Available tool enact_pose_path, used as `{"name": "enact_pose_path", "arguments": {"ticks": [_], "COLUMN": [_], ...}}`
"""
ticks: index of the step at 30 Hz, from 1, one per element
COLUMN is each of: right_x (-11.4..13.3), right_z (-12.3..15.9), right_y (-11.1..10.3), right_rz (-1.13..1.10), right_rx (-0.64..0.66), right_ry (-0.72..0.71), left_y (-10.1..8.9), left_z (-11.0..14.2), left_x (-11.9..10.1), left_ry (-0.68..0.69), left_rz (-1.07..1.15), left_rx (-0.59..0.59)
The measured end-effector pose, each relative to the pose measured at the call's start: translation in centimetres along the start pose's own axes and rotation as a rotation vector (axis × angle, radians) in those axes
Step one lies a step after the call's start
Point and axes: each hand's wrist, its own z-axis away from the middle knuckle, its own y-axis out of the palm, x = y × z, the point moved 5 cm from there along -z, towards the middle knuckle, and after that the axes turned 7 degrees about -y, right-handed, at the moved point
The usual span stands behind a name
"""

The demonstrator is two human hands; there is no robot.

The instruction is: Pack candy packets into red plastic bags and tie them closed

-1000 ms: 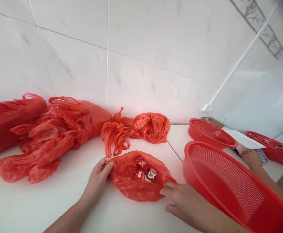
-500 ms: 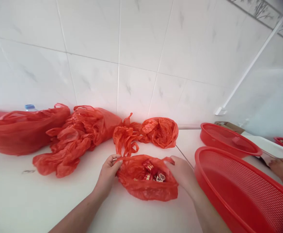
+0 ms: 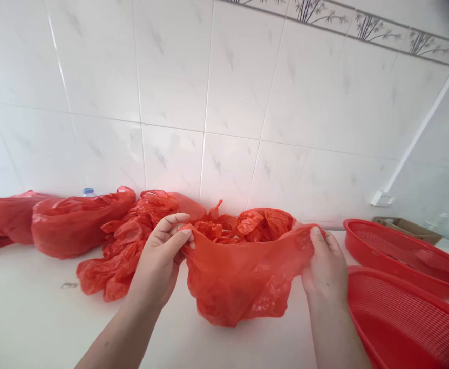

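Observation:
A thin red plastic bag (image 3: 243, 277) hangs stretched between my two hands above the white table. My left hand (image 3: 165, 251) pinches its upper left corner between thumb and fingers. At the upper right corner, my right hand (image 3: 324, 261) grips the bag with the thumb pressed on the edge. The rim is pulled nearly straight and the lower part sags. Its contents are hidden behind the red film. Just behind it lie more crumpled red bags (image 3: 265, 224).
Full-looking red bags (image 3: 80, 225) line the tiled wall at left, with a loose red heap (image 3: 113, 261) beside them. A blue-capped bottle (image 3: 88, 191) stands behind. At right are two red mesh baskets (image 3: 405, 312) (image 3: 405, 251) and a brown box (image 3: 407, 229).
My hands have risen and spread apart, drawing the bag's rim taut. Small wrapped packets seen inside it earlier are now hidden. The camera view has tilted up and shifted left.

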Motion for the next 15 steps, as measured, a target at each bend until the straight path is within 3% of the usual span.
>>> {"name": "enact_pose_path", "arguments": {"ticks": [4,8,12,15], "right_x": [-0.4,-0.3,0.8,1.3], "right_z": [0.2,1.8,4.8,7.5], "right_y": [1.7,3.3,4.5,5.1], "right_rz": [-0.214,-0.319,-0.122,0.095], "right_rx": [0.117,0.306,0.610,0.809], "right_ry": [0.205,0.295,0.246,0.295], "left_y": [1.0,2.0,3.0,4.0], "left_z": [1.0,2.3,3.5,4.3], "left_x": [-1.9,-2.2,-2.3,-2.8], "left_ry": [0.135,0.277,0.447,0.617], "left_rz": [-0.098,-0.417,-0.816,-0.950], "left_rx": [-0.015,0.095,0.181,0.252]}}
